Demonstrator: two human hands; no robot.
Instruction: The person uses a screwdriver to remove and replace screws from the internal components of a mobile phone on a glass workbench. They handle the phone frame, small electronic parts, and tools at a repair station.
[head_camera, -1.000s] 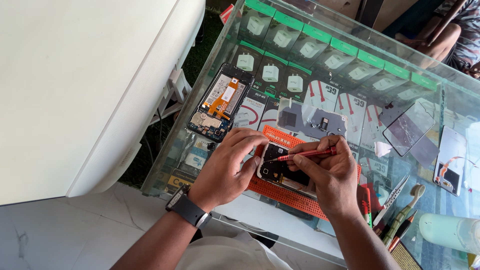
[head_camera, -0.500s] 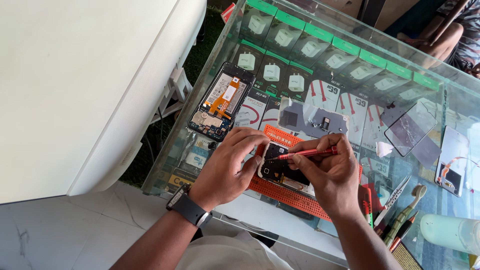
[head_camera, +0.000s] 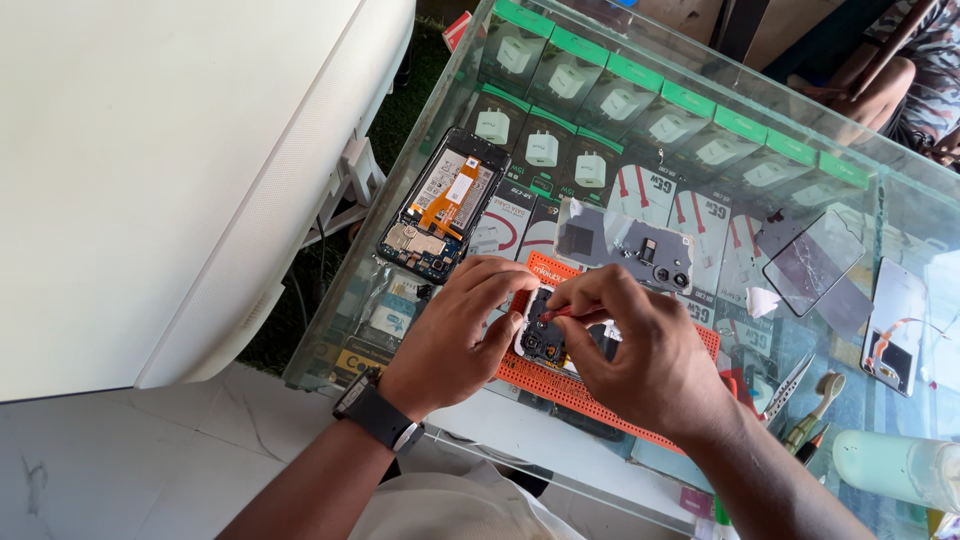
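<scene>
An opened phone (head_camera: 545, 340) lies on an orange perforated mat (head_camera: 590, 395) on a glass counter (head_camera: 440, 120). My left hand (head_camera: 455, 335), with a black watch on the wrist, rests on the phone's left edge and steadies it. My right hand (head_camera: 645, 355) pinches a thin red tool (head_camera: 557, 312) whose tip touches the phone's inside near the top. Most of the phone is hidden under both hands.
A second opened phone (head_camera: 440, 205) with an orange ribbon cable lies at the left. A grey back cover (head_camera: 625, 245), a screen panel (head_camera: 812, 262), a small phone part (head_camera: 893, 325), tweezers and tools (head_camera: 800, 395) and a bottle (head_camera: 895, 465) lie at the right. Boxed chargers sit under the glass. Another person's arm (head_camera: 885, 85) rests at top right.
My right hand has turned over the phone, and the red tool is now mostly hidden with its tip down near the phone's top. My left hand stays in place.
</scene>
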